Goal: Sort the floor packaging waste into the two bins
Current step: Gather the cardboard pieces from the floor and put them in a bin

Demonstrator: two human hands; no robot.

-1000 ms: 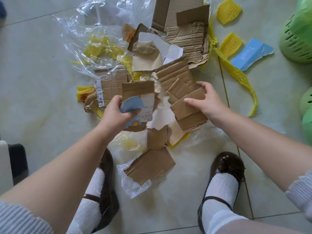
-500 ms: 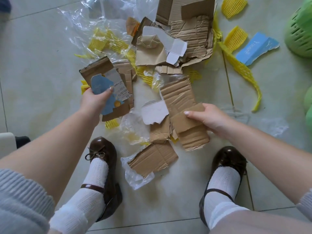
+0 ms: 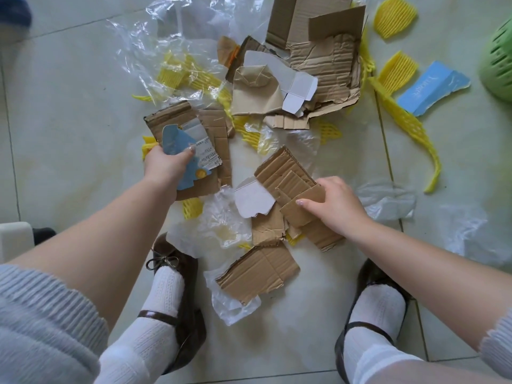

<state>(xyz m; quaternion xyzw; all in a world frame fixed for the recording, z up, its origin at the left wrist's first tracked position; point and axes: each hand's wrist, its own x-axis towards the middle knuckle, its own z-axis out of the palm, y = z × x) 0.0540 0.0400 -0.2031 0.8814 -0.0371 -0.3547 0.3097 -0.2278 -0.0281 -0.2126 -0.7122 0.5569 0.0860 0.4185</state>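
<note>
**Cardboard gathered in both hands, most of the waste not yet binned**

Brown cardboard is what the person is collecting. The left hand (image 3: 166,163) grips a stack (image 3: 205,139) of several torn cardboard sheets with a blue printed card and a white label on top, thumb across the front, held up off the floor (image 3: 55,120). The right hand (image 3: 332,203) has its fingers curled round the edge of a second bundle (image 3: 288,178) of corrugated pieces, low over the floor between the two shoes.

By the look of it the sorting is at an early stage. Plenty is left on the tiles: a large crumpled box (image 3: 321,51) at the top, a tan paper piece (image 3: 255,92) with white card scraps beside it, a cardboard sheet (image 3: 257,270) lying on a plastic bag near the left shoe, and another white card scrap (image 3: 252,200) just beside the right-hand bundle. Clear plastic film (image 3: 166,45) is spread at the upper left, with more plastic at the right. Yellow foam netting (image 3: 399,70) is scattered among it all, one long strip (image 3: 410,134) trailing off to the right, and a blue card (image 3: 435,87) lies beside it.

Only the edge of one green bin (image 3: 498,70) shows at the right; its contents cannot be seen, and the second bin is out of view. What remains, then, is to carry both handfuls to a bin and go on with the rest of the cardboard, the plastic and the foam.
</note>
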